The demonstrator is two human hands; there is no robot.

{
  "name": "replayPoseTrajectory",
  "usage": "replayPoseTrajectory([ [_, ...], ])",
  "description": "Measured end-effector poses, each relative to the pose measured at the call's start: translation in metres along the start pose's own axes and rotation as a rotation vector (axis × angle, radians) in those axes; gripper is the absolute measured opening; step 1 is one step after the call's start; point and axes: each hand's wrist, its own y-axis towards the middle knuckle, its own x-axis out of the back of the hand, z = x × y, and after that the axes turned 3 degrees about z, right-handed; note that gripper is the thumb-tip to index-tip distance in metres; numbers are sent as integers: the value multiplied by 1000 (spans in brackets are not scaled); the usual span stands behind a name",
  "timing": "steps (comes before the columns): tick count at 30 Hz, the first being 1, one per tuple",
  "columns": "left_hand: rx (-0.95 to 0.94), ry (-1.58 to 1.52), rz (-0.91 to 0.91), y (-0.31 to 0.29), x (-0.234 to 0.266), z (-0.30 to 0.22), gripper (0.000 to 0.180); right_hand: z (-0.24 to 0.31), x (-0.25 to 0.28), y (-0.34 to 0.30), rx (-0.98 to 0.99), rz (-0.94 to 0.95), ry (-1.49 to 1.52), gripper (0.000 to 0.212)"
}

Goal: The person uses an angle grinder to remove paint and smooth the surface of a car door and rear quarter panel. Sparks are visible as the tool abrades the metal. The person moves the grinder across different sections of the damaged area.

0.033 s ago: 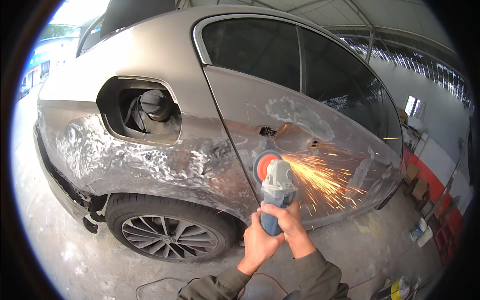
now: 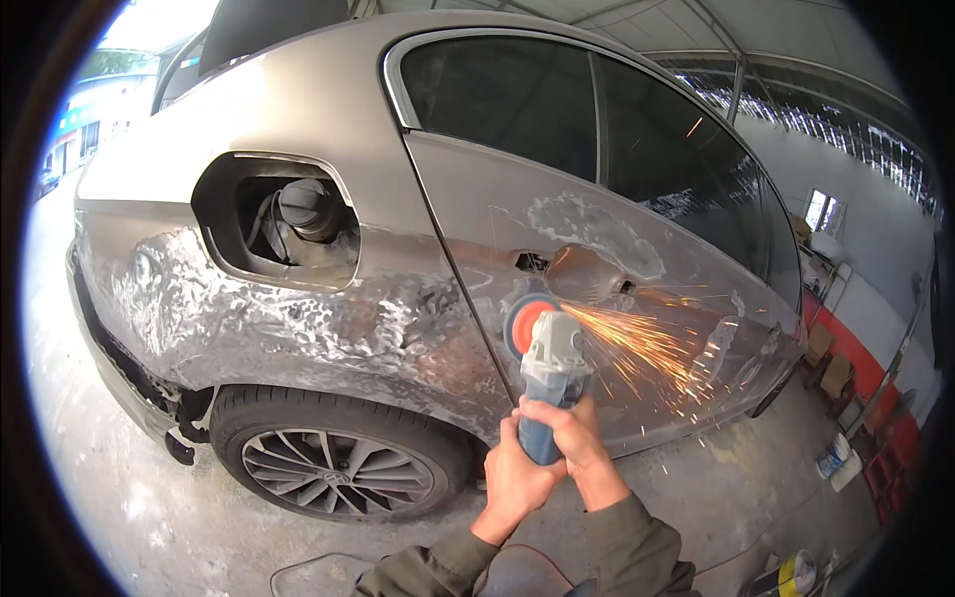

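Observation:
Both hands are closed around the blue handle of an angle grinder point(image 2: 555, 350). My left hand point(image 2: 517, 480) wraps the lower end, and my right hand point(image 2: 577, 444) grips just above it on the right side. The round red-faced disc point(image 2: 532, 316) is against the rear car door point(image 2: 487, 189), close to the door's back seam. Orange sparks point(image 2: 637, 343) fan out to the right across the door panel. Above the disc are a ragged dark hole point(image 2: 532, 262) and a smaller hole point(image 2: 627, 287) where the handle area is.
Left of the seam, the rear quarter panel point(image 2: 328, 308) is dented and scraped to bare metal. The open fuel filler recess point(image 2: 298, 219) and rear wheel point(image 2: 338, 470) are nearby. A cable point(image 2: 318, 562) lies on the floor; tubs point(image 2: 838, 460) stand at right.
The grinder has shifted very slightly upward on the door. The spark fan has changed shape, thinner and spread farther right. My grip looks the same.

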Motion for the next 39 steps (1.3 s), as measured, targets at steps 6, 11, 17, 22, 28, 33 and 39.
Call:
replayPoseTrajectory([
  [6, 17, 3, 55, 0, -2, -2, 90, 1, 5, -2, -26, -8, -29, 15],
  [11, 55, -3, 53, 10, -1, -7, 87, 5, 5, 9, -5, -6, -103, 17],
  [17, 52, -71, 80, -7, -8, 15, 80, -19, 10, -4, 38, -35, -113, 25],
  [22, 54, -148, 136, 10, -15, 18, 81, -19, 18, 4, 81, -164, -278, 28],
  [28, -19, -202, 193, 11, -34, 52, 80, -38, 30, -3, 83, -300, -470, 37],
  [33, -48, -220, 218, 11, -44, 62, 75, -40, 34, -6, 100, -303, -451, 29],
  [39, -32, -294, 156, 7, -42, 71, 74, -50, 26, -6, 167, -261, -504, 35],
])
